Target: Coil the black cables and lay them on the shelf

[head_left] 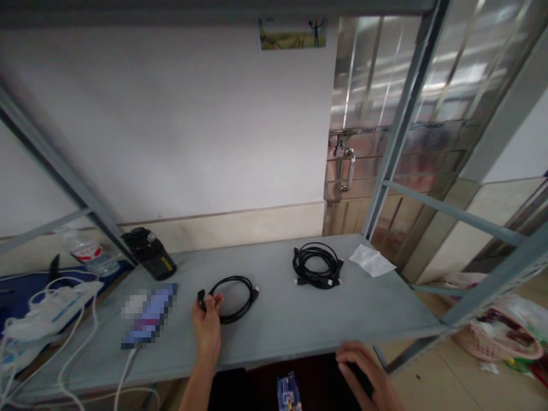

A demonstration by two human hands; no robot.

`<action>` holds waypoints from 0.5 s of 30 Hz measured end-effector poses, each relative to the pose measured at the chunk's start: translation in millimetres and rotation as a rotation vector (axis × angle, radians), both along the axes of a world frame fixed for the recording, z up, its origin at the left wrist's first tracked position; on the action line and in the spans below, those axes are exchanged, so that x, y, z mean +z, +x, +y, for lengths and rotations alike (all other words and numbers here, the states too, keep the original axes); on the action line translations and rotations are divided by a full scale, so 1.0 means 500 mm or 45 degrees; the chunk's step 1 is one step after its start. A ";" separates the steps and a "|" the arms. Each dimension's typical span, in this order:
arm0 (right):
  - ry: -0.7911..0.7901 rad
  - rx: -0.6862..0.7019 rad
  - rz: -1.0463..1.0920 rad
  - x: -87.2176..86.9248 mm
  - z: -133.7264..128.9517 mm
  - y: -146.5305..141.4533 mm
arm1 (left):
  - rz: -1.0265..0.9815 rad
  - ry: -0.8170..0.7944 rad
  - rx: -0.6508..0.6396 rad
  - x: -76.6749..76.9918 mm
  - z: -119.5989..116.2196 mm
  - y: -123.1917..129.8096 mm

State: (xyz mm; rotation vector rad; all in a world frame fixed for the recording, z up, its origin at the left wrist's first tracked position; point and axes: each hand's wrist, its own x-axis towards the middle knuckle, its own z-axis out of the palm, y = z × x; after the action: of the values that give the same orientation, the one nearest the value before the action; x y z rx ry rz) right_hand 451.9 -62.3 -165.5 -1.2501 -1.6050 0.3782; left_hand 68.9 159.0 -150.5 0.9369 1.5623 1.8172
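Observation:
My left hand (208, 322) is closed on a coiled black cable (240, 313), gripping its left side near one plug. The loop rests on the grey tabletop (274, 319), and its other plug points right. Off the front edge of the table, my right hand (363, 368) hangs over my lap with its fingers stretched out and nothing visible in them. Farther back on the right lies a bundle of several coiled black cables (317, 266) with their plugs showing. A small blue printed packet (289, 393) sits on my lap between my hands.
Left on the table are a black bottle (149, 254) and a pixelated phone (150, 315) with a white cord. A crumpled white paper (371, 260) lies at the right end. Metal frame posts (396, 131) rise at both sides. A pink basket (499, 341) stands on the floor.

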 end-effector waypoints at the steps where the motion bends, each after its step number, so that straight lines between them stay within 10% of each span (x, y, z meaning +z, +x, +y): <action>1: -0.004 -0.002 -0.020 0.020 0.018 0.005 | 0.171 -0.021 0.026 0.000 0.011 0.001; 6: 0.031 -0.063 -0.083 0.096 0.144 0.014 | 0.989 0.109 0.110 0.003 0.007 0.028; 15: -0.204 -0.202 -0.548 0.086 0.423 0.042 | 1.386 0.316 -0.703 -0.016 -0.044 0.060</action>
State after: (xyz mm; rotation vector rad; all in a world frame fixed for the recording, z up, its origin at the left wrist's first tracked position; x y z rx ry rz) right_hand 472.9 149.3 -122.5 -1.6535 -1.8429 0.1434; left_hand 98.7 136.9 -158.6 2.4524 1.3501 1.1090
